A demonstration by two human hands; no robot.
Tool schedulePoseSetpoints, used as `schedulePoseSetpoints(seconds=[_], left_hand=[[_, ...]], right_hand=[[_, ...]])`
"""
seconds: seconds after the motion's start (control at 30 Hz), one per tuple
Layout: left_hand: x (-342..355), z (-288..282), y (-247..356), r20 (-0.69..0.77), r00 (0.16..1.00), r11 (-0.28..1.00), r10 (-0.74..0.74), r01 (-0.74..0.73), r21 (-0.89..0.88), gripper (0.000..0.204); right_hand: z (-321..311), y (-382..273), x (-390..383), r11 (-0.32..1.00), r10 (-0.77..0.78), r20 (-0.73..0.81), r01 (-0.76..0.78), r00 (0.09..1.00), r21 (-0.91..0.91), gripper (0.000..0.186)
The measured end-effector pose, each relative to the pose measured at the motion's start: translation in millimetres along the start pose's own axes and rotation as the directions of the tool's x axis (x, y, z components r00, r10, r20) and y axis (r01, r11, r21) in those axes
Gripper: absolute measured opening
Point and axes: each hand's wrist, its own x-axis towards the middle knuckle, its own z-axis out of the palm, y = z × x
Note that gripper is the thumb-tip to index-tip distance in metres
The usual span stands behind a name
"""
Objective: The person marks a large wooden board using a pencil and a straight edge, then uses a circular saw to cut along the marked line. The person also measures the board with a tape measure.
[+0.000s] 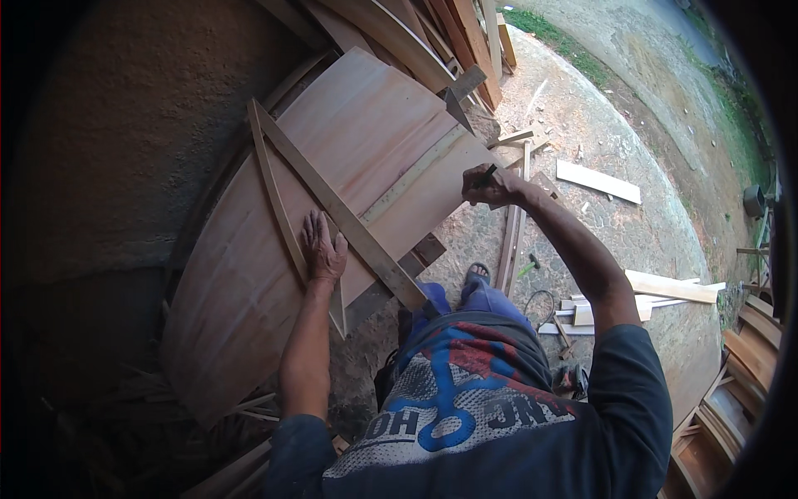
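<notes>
A large wooden panel (366,100) made of joined boards lies in front of me. Across it rests an A-shaped frame of thin wooden strips (332,204), its two long legs meeting at the far left. My left hand (322,249) lies palm down with fingers stretched out, between the legs and touching the frame. Near the panel's right edge, my right hand (492,188) is closed around a dark pen-like thing (485,175), whose exact kind I cannot make out. A pale yellowish band (416,173) runs along the panel between the hands.
Planks (465,41) lean at the far side. On the concrete floor lie a white board (598,181), a green-headed tool (529,264) and stacked offcuts (607,312). Timber pieces (723,416) stand at the lower right. A rough wall (100,166) rises at left.
</notes>
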Motion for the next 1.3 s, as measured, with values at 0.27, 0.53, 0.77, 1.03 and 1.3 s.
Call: schedulePoseSetpoints(seconds=[0.27,0.53,0.77,1.03,1.3], left_hand=[[0.0,-0.4,0.8,0.002,1.000,1.000,0.004,-0.004,0.019,0.076],[0.9,-2.0,2.1,0.001,1.000,1.000,0.005,-0.005,0.018,0.076],[0.3,-3.0,2.4,0.007,1.000,1.000,-0.009,0.009,0.021,0.075],[-0.5,-3.3,1.9,0.030,0.999,1.000,-0.022,0.022,0.008,0.075],[0.1,-3.1,2.8,0.017,1.000,1.000,-0.013,0.013,-0.008,0.077]], right_hand=[[1.5,4.4,0.5,0.999,0.017,0.011,-0.018,1.000,0.033,0.020],[0.9,-0.2,-0.6,0.999,-0.041,0.001,0.041,0.999,-0.010,0.023],[1.0,-3.8,-1.2,1.000,-0.006,-0.001,0.006,1.000,-0.026,0.022],[2.3,-0.5,-0.3,1.000,0.006,-0.008,-0.006,1.000,-0.031,0.020],[4.7,-0.4,-1.9,1.000,-0.003,-0.027,0.002,1.000,-0.016,0.021]])
